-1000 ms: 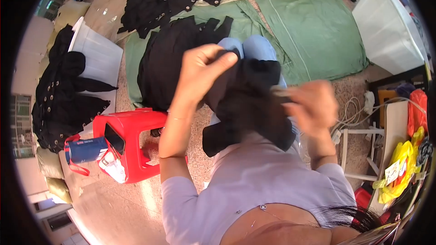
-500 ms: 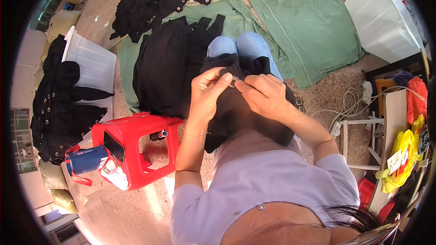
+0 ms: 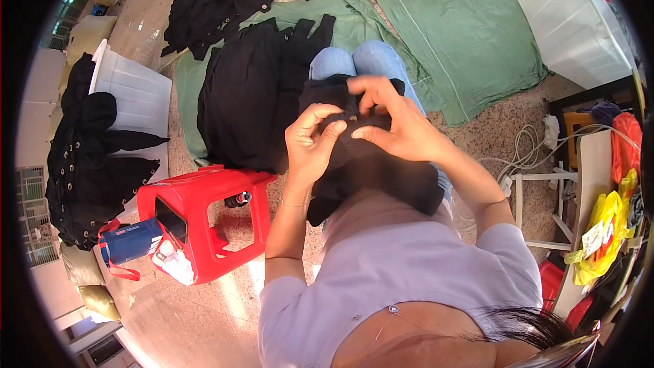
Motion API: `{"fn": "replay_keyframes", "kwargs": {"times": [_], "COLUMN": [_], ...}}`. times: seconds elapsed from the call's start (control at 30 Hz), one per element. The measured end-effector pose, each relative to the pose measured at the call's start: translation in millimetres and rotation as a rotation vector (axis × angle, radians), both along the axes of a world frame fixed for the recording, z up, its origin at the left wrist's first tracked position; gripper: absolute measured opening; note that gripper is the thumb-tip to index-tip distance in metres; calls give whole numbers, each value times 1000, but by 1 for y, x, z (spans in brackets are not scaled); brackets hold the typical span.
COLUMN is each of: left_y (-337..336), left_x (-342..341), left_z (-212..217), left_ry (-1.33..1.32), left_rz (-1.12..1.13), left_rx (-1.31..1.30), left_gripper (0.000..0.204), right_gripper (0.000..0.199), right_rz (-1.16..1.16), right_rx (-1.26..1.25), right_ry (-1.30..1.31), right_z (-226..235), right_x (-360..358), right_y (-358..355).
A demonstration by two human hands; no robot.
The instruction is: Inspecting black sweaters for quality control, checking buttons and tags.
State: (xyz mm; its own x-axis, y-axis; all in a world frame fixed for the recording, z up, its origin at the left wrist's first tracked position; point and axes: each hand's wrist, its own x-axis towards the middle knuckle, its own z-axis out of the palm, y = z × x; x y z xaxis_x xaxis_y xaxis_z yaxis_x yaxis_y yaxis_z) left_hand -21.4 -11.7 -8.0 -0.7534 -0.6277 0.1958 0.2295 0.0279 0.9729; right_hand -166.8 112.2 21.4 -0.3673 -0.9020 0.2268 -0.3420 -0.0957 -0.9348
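Note:
A black garment (image 3: 415, 187) lies across my lap over blue jeans. My left hand (image 3: 310, 143) pinches a fold of it between thumb and forefinger. A small, light-coloured piece (image 3: 353, 118) shows at the cloth beside those fingertips; its kind is too small to make out. Just to the right is my right hand (image 3: 402, 126), its thumb and fingers spread apart over the fabric and slightly blurred, with nothing visible held between them. Against my left knee rests a large heap of black clothing (image 3: 242, 95).
To the left stands a red plastic stool (image 3: 204, 232) bearing a phone (image 3: 171, 219) and a blue box (image 3: 129, 240). Black garments with round metal fittings (image 3: 75, 163) hang over a white bin (image 3: 139, 99). Green cloth (image 3: 463, 41) covers the floor ahead. Another white bin (image 3: 572, 24) and coiled cable (image 3: 521, 153) are right.
My right hand has gone from a pinch at the small piece to spread fingers, its forefinger lifted up and forward. My left hand keeps its pinch in nearly the same place.

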Motion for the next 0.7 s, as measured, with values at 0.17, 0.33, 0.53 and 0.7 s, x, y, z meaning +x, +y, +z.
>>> {"fn": "replay_keyframes", "kwargs": {"times": [0.17,0.33,0.53,0.7], "left_y": [-8,22,25,-26], "left_x": [3,-4,-9,43], "left_z": [4,-11,-24,-23], "left_ry": [-33,43,35,-475], "left_rz": [-93,314,89,0], "left_rx": [-229,-390,-161,-64], "left_gripper": [11,10,34,10], "right_gripper": [23,22,29,28], "right_rz": [142,-341,-488,-286], "right_rx": [87,-285,-377,-13], "right_ry": [466,645,693,728], "right_z": [2,-23,-37,-34], "right_x": [-14,13,10,-33], "right_y": [-2,-11,-12,21]}}
